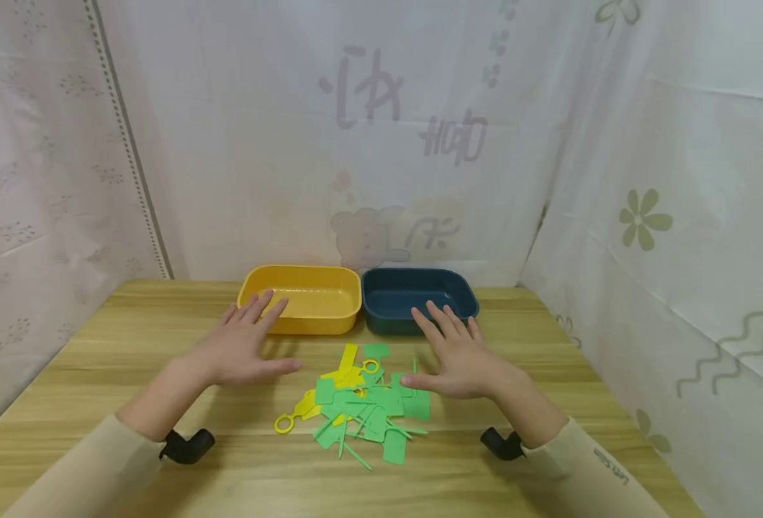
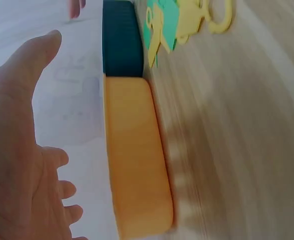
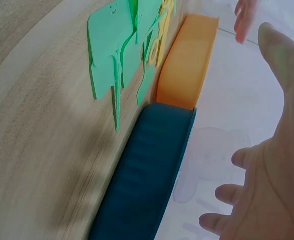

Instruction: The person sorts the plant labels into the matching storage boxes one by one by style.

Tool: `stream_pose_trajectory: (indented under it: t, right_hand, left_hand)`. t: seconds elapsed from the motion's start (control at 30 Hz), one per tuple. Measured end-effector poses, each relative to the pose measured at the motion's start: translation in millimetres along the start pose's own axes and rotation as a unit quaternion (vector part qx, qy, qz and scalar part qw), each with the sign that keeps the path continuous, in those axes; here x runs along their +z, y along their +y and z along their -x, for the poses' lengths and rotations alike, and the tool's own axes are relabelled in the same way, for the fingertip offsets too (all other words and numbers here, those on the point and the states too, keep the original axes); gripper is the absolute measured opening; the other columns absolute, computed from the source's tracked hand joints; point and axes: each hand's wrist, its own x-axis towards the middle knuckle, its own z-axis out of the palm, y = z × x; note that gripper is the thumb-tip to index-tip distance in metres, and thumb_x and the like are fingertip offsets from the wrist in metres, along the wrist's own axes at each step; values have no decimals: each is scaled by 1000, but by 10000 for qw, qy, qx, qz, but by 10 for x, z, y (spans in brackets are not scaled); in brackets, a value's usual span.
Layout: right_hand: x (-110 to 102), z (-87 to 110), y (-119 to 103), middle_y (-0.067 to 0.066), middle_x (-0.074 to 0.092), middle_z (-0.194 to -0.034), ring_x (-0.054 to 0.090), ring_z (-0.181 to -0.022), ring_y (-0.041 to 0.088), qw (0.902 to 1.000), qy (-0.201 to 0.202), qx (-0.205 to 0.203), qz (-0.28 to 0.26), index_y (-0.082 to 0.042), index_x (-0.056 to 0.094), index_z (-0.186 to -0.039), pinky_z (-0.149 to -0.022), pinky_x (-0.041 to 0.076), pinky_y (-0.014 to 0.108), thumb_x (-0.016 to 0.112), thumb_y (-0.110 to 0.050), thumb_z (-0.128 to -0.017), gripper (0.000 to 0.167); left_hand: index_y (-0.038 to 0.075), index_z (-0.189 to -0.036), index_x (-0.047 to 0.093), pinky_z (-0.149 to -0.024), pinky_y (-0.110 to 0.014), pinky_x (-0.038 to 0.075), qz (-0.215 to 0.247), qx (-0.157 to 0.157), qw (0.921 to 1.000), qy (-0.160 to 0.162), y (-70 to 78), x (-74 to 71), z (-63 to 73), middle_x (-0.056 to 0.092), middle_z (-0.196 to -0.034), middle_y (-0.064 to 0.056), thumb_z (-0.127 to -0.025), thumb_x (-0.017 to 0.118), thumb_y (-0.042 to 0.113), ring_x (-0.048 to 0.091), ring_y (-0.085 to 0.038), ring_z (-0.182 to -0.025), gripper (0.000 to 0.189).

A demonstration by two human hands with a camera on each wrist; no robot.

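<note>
A loose pile of flat green plastic tags (image 1: 375,424) with thin pointed stems lies on the table, mixed with several yellow ring-ended tags (image 1: 305,404). My left hand (image 1: 242,349) hovers palm down with spread fingers, left of the pile and in front of the yellow bin (image 1: 304,327). On the other side, my right hand (image 1: 462,360) hovers likewise, fingers apart, near the pile's right edge and the dark blue bin (image 1: 388,325). Neither hand holds anything. In the right wrist view, green tags (image 3: 109,40) stand out beside the blue bin (image 3: 141,170).
Both bins stand side by side at the back of the wooden table (image 1: 265,482), and their visible insides hold nothing. A pale printed curtain (image 1: 258,144) hangs behind and at both sides. Each wrist carries a black mount (image 1: 188,446).
</note>
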Motion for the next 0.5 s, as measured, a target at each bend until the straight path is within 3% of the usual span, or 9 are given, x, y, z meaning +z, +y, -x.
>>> stream_pose_trajectory:
  t: [0.2,0.5]
  right_hand:
    - [-7,-14,-1,12,0,-187,4,-172,47,10000,-14,-3,5,-22,9,-179,-128,3,83,61,-84,-94,118]
    - [-3,-23,-15,12,1,-187,6,-172,44,10000,-55,-4,60,-23,9,-179,-128,5,83,60,-86,-93,119]
  left_hand:
    - [12,-178,16,-131,-77,13,153,-291,9995,-17,-191,3,-188,11,-183,-26,-95,55,86,16,-54,-167,118]
    - [5,-177,9,-131,-76,17,411,-1028,9936,-243,-500,21,-536,1,-182,-31,-96,43,92,13,-62,-164,124]
